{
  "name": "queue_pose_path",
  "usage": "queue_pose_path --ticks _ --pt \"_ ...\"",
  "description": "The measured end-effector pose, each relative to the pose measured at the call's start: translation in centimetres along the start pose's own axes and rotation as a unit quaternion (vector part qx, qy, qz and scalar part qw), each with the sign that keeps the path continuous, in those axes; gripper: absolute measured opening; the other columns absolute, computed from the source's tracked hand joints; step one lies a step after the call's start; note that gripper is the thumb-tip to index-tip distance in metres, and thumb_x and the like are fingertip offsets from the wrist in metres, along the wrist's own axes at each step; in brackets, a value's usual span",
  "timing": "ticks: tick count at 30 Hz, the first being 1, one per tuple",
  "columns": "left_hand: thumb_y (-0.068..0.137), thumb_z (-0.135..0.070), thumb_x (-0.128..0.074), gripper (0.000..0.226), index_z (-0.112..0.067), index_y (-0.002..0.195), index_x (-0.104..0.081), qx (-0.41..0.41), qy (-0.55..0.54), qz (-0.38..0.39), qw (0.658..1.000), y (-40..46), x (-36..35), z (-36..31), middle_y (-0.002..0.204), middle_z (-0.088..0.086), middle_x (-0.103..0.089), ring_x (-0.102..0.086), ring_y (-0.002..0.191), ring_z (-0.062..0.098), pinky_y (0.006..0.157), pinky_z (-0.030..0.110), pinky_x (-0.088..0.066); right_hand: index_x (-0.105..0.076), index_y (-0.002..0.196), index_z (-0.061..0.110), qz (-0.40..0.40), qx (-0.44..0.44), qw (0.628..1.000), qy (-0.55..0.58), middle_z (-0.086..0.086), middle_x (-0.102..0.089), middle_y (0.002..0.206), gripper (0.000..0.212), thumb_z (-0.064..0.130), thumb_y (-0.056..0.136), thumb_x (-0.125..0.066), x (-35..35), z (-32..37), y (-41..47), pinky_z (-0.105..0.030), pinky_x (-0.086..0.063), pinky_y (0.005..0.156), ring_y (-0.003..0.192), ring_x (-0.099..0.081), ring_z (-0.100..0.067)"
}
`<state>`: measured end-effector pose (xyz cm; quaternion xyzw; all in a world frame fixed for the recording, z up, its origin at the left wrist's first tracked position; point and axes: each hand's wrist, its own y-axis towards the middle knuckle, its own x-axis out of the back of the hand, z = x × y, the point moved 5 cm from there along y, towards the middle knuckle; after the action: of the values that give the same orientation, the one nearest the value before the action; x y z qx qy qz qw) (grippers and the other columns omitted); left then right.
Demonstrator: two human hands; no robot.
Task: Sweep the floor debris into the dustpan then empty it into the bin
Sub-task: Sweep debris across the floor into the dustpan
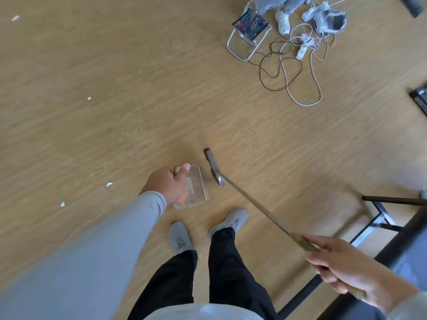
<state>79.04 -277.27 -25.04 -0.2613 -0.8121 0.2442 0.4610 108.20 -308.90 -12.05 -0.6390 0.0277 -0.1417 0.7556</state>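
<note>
My left hand (pixel 169 184) grips the handle of a clear dustpan (pixel 196 188), which hangs just in front of my feet. My right hand (pixel 339 266) grips the long wooden handle of a broom (pixel 254 204). The broom's narrow grey head (pixel 213 166) lies just right of the dustpan's open edge. Small white paper scraps lie on the wooden floor to the left, one scrap (pixel 109 184) near my left arm, another scrap (pixel 62 204) lower left, a third scrap (pixel 89 98) farther off and a larger scrap (pixel 14 18) at the far top left. No bin is in view.
A folding stool (pixel 248 31) with a patterned seat stands at the top right, beside a person's legs and white shoes (pixel 283 21). Tangled cables and a power strip (pixel 300 51) spread over the floor there. A dark table frame (pixel 381 215) stands at the right.
</note>
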Motion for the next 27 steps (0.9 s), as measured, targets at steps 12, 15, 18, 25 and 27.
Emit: queue_pose_path --ticks 12,15,18,25,27 --pt "0.096 -0.076 -0.036 0.065 -0.018 0.089 -0.067 0.008 -0.027 0.024 0.999 -0.8 0.0 0.3 0.08 -0.001 -0.074 -0.068 0.072 0.021 0.06 0.033 -0.044 -0.065 0.121 0.022 0.013 -0.013 0.999 0.026 -0.005 -0.046 0.061 0.041 -0.007 0.093 -0.053 -8.3 1.1 2.6 -0.024 -0.026 0.037 0.047 -0.035 -0.012" --pt "0.095 -0.077 -0.035 0.063 -0.02 0.089 -0.059 0.005 -0.026 0.02 0.999 -1.5 0.0 1.2 0.081 -0.001 -0.068 -0.064 0.073 0.019 0.058 0.033 -0.041 -0.07 0.115 0.024 0.007 -0.011 0.998 0.054 -0.006 -0.042 0.063 0.039 -0.005 0.094 -0.056 -6.8 1.5 0.3 -0.024 -0.02 0.041 0.049 -0.033 -0.012" --pt "0.093 -0.08 -0.034 0.061 -0.022 0.089 -0.056 0.01 -0.024 0.015 1.0 -2.0 0.3 2.2 0.078 -0.002 -0.063 -0.062 0.071 0.018 0.057 0.032 -0.038 -0.071 0.112 0.02 0.001 -0.012 0.997 0.076 -0.006 -0.043 0.064 0.034 -0.005 0.095 -0.056 -6.9 2.5 -1.0 -0.023 -0.02 0.04 0.048 -0.033 -0.012" --pt "0.097 -0.073 -0.039 0.06 -0.02 0.098 -0.066 0.045 -0.077 0.011 0.996 -4.5 2.8 5.4 0.089 0.0 -0.069 -0.063 0.077 0.017 0.065 0.035 -0.043 -0.068 0.115 0.004 -0.004 -0.013 0.992 0.129 -0.01 -0.045 0.065 0.021 0.0 0.099 -0.054 -5.6 4.0 -4.8 -0.018 -0.024 0.034 0.043 -0.033 -0.012" --pt "0.099 -0.069 -0.04 0.059 -0.018 0.094 -0.067 0.058 -0.102 -0.015 0.993 -5.8 4.7 6.6 0.086 0.001 -0.068 -0.062 0.077 0.019 0.069 0.036 -0.044 -0.067 0.118 0.005 -0.002 -0.011 0.995 0.102 -0.013 -0.047 0.064 0.023 0.001 0.1 -0.054 -5.3 4.1 -5.3 -0.02 -0.026 0.033 0.043 -0.035 -0.014"
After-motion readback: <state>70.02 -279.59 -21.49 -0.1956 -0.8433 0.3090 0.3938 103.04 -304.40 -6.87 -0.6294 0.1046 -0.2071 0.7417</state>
